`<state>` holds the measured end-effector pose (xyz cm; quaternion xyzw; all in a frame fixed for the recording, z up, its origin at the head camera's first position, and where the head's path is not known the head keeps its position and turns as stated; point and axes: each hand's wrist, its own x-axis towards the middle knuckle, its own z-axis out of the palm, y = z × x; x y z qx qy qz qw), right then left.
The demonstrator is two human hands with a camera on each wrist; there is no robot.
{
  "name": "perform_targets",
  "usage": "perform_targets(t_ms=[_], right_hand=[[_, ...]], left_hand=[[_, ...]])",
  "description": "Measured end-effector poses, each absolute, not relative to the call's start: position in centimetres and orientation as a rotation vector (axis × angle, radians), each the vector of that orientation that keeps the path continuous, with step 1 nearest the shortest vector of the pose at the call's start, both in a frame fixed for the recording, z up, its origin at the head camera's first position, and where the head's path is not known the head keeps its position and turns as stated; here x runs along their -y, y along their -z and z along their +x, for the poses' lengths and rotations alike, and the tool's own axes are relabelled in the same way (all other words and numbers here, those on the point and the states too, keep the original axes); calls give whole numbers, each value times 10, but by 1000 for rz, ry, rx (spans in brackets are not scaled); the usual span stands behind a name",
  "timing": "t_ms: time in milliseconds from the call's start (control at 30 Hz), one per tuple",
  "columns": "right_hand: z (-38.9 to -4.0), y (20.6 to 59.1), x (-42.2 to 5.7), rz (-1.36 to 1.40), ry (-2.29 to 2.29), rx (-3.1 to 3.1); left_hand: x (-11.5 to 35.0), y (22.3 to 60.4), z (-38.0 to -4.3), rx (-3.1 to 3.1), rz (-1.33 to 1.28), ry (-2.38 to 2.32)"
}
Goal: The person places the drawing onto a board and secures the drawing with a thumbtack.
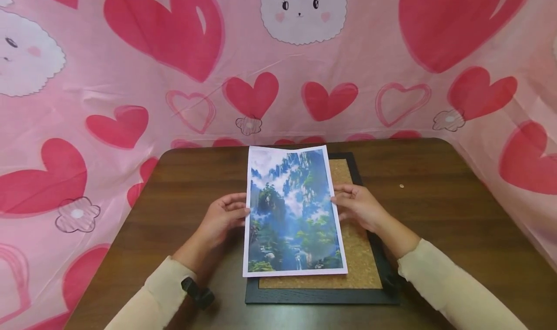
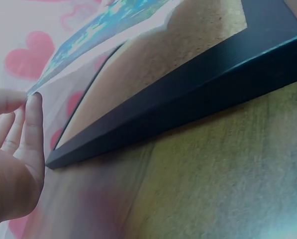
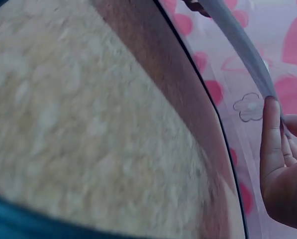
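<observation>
A printed landscape picture (image 1: 293, 211) with blue mountains, waterfalls and green trees is held up by its two long sides. My left hand (image 1: 224, 219) pinches its left edge between thumb and fingers; the left wrist view shows this hand (image 2: 19, 154) at the sheet's border. On the opposite edge, my right hand (image 1: 359, 205) pinches the paper, and in the right wrist view the hand (image 3: 287, 164) grips the sheet (image 3: 247, 55) seen nearly edge-on. Beneath the picture lies a black frame (image 1: 322, 296) with a cork board (image 1: 363, 267) inside, partly covered by the paper.
The frame rests on a dark wooden table (image 1: 435, 214). A small pale round object (image 1: 402, 186) lies to the right of the frame. Pink cloth (image 1: 296, 69) with hearts hangs behind and at both sides. A black strap (image 1: 197, 294) is on the left sleeve.
</observation>
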<state>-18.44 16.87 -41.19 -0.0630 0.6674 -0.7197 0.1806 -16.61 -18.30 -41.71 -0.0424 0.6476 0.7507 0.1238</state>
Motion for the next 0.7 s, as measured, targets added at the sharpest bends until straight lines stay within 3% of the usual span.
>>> perform_targets(t_ms=[700], right_hand=[[-183,421,-198,-64,1782,-2060]], left_hand=[[145,430,-166,-2007,-73,-2046]])
